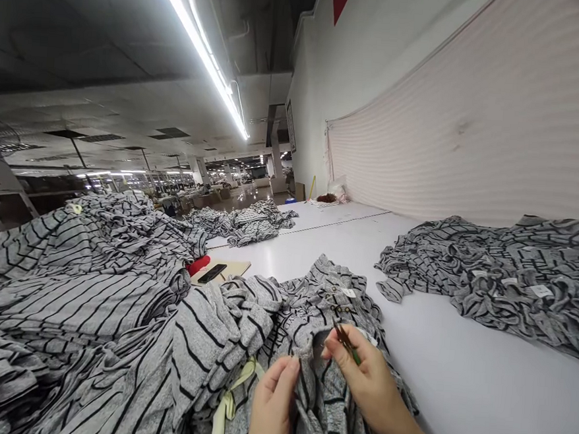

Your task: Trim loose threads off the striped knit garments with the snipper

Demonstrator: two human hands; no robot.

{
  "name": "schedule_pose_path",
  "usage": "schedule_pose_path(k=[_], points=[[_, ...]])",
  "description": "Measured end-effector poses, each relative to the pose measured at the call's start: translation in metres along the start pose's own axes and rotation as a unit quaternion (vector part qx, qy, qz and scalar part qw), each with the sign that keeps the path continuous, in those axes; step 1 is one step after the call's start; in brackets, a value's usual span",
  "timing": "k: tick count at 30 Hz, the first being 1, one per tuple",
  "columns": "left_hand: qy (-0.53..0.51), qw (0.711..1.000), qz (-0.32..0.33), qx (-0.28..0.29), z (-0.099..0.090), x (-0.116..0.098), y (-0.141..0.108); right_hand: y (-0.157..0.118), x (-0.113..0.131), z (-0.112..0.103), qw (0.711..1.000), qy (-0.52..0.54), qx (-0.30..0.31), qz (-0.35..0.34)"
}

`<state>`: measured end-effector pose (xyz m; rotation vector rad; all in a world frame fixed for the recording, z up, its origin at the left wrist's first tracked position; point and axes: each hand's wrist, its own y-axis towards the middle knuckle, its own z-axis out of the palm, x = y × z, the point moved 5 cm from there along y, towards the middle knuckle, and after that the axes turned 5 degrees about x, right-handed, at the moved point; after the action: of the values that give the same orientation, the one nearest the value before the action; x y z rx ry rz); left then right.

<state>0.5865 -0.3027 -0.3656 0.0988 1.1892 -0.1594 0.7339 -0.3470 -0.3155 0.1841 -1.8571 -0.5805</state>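
Note:
My right hand [365,374] pinches a small pair of green-handled thread snips [346,342], with the dark blades pointing up and left at the collar of a grey striped knit garment [328,299]. My left hand [273,404] grips a fold of that same garment just below the blades. A small white label and dark fastenings show on the garment above my hands. A cream strip of cloth [229,404] hangs to the left of my left hand.
A large heap of striped garments [80,295] fills the left, and another [493,277] lies right on the white cutting table [458,361]. A black phone [211,273] rests on a beige pad [231,270] beside a red item [197,265].

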Motion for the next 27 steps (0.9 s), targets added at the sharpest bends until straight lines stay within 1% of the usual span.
schedule_pose_path(k=[2, 5, 7, 8, 9, 10, 12, 14, 15, 17, 19, 21, 24, 27], points=[[0.012, 1.0, 0.008, 0.001, 0.001, -0.001, -0.001, 0.0, 0.005, 0.001, 0.997, -0.033, 0.002, -0.066], [0.06, 0.997, 0.057, 0.006, 0.004, -0.008, -0.005, -0.006, 0.012, 0.01, 0.979, -0.101, -0.008, -0.174], [0.091, 0.991, 0.099, 0.014, 0.009, -0.015, -0.008, -0.011, 0.014, 0.015, 0.966, -0.135, -0.028, -0.218], [0.102, 0.988, 0.115, 0.02, 0.011, -0.018, -0.01, -0.013, 0.015, 0.017, 0.964, -0.139, -0.035, -0.226], [0.111, 0.986, 0.126, 0.024, 0.013, -0.02, -0.011, -0.014, 0.016, 0.017, 0.965, -0.134, -0.036, -0.222], [0.116, 0.984, 0.132, 0.024, 0.014, -0.022, -0.013, -0.013, 0.016, 0.017, 0.972, -0.12, -0.033, -0.201], [0.118, 0.984, 0.133, 0.013, 0.013, -0.023, -0.014, -0.011, 0.013, 0.014, 0.99, -0.071, -0.01, -0.12], [0.108, 0.987, 0.121, -0.009, 0.01, -0.022, -0.014, -0.008, 0.01, 0.012, 0.999, -0.012, 0.026, -0.032], [0.097, 0.989, 0.111, -0.018, 0.009, -0.02, -0.014, -0.007, 0.008, 0.011, 0.999, 0.014, 0.047, -0.001], [0.056, 0.995, 0.077, -0.031, 0.005, -0.014, -0.012, -0.006, 0.007, 0.009, 0.996, 0.045, 0.074, 0.03], [-0.003, 0.999, 0.037, -0.035, 0.003, -0.008, -0.011, -0.006, 0.004, 0.004, 0.995, 0.049, 0.08, 0.032], [-0.055, 0.998, 0.007, -0.035, 0.002, -0.003, -0.01, -0.006, 0.001, 0.0, 0.997, 0.023, 0.079, 0.009], [-0.093, 0.995, -0.014, -0.037, 0.002, -0.003, -0.01, -0.009, -0.001, -0.002, 0.994, -0.065, 0.074, -0.054], [-0.102, 0.994, -0.023, -0.026, 0.006, -0.005, -0.012, -0.012, 0.002, -0.001, 0.978, -0.165, 0.047, -0.118]])
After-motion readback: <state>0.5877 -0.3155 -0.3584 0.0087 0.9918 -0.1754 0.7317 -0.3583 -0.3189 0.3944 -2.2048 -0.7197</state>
